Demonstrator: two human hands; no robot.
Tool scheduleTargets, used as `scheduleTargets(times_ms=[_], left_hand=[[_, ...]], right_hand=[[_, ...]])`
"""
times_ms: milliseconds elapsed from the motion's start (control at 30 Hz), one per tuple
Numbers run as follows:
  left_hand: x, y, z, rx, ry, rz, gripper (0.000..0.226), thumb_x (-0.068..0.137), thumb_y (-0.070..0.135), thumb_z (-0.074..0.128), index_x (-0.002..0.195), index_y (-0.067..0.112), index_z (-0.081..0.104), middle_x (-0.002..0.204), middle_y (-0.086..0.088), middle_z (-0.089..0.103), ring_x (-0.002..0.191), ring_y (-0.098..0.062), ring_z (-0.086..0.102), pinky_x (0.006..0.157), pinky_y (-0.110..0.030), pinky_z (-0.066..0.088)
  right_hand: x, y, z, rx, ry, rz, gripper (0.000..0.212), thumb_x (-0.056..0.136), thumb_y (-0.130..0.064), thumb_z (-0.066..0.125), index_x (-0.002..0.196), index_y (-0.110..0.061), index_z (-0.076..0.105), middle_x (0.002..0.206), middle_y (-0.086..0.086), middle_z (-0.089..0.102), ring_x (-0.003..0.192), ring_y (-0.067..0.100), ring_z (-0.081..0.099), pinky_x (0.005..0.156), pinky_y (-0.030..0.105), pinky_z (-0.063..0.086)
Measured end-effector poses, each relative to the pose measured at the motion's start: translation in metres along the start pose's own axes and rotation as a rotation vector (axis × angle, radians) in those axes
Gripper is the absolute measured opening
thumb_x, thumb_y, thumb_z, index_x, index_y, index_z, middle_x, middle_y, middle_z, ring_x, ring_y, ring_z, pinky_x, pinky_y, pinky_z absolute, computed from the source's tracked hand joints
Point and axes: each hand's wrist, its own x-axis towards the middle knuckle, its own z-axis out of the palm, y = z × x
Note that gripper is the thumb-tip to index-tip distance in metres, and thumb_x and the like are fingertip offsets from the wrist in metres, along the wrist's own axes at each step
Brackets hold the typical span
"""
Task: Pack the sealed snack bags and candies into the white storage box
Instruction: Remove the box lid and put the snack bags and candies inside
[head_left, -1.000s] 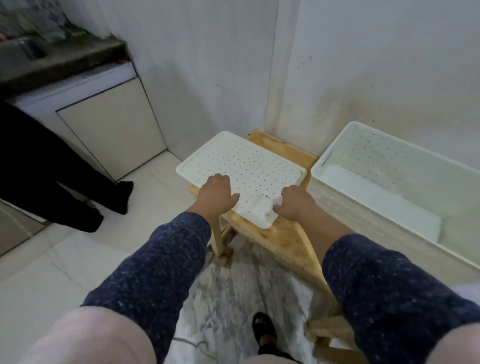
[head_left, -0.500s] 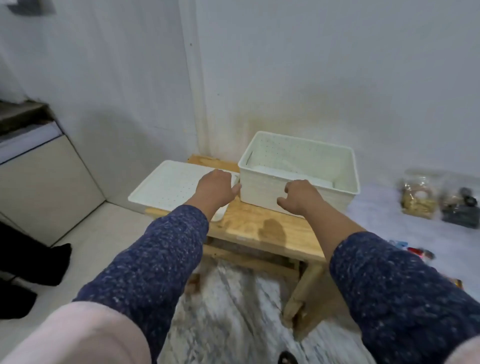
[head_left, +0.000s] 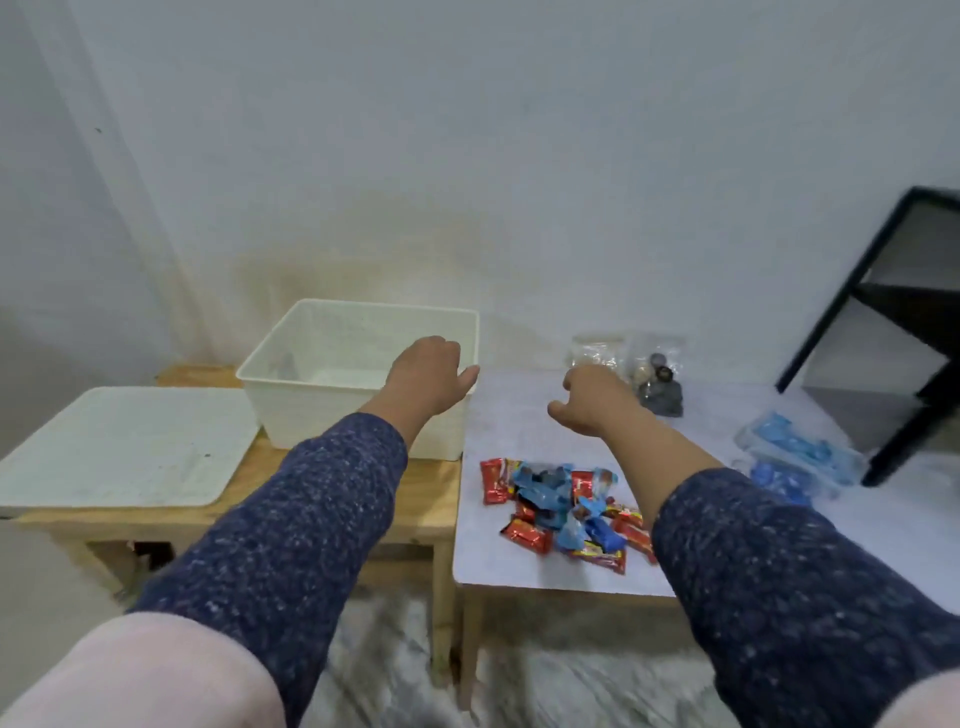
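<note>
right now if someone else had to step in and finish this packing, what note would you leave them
Left hand: open, holds nothing, over the near right corner of the white storage box.
Right hand: open, holds nothing, reaching toward the clear snack bags at the back of the white table.
Box stands open on the wooden bench; its lid lies flat beside it. Nothing visible inside yet.
Candies: a loose pile at the table's front. Blue packets lie at the far right.
Done: lid off. Left: pack everything.
</note>
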Motion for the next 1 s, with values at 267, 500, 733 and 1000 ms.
scheduleTargets(times_ms=[267,500,733,1000], left_hand=[[0.059,0.145,0.038,-0.086,-0.005,0.086,0.048,0.096,0.044,0.041,0.117,0.004,0.056,0.115,-0.014,0.057,0.108,-0.030,0.054,0.087,-0.038,0.045],[0.108,0.203,0.075,-0.104,-0.091,0.101,0.051,0.096,0.046,0.039,0.122,0.004,0.054,0.120,-0.014,0.056,0.113,-0.030,0.052,0.089,-0.038,0.044],[0.180,0.217,0.133,-0.233,-0.263,0.035,0.050,0.095,0.043,0.045,0.130,0.009,0.047,0.128,-0.015,0.049,0.119,-0.030,0.048,0.092,-0.038,0.042],[0.272,0.208,0.228,-0.576,-0.411,-0.156,0.057,0.085,0.040,0.061,0.137,0.032,0.039,0.149,-0.014,0.022,0.130,-0.033,0.040,0.105,-0.037,0.036]], right_hand=[[0.013,0.156,-0.032,0.016,0.029,0.095,0.050,0.088,-0.041,0.052,0.124,-0.006,0.055,0.129,0.015,0.051,0.114,0.032,0.055,0.088,0.036,0.049],[0.040,0.232,-0.033,0.056,-0.002,0.162,0.059,0.087,-0.040,0.056,0.136,-0.009,0.044,0.134,0.014,0.046,0.123,0.031,0.048,0.096,0.037,0.043],[0.112,0.272,0.002,0.147,-0.114,0.212,0.066,0.087,-0.038,0.059,0.144,-0.018,0.034,0.141,0.014,0.036,0.128,0.032,0.044,0.103,0.037,0.041],[0.220,0.306,0.059,0.436,-0.154,0.333,0.061,0.078,-0.029,0.072,0.135,-0.026,0.050,0.138,0.017,0.034,0.119,0.033,0.051,0.103,0.032,0.041]])
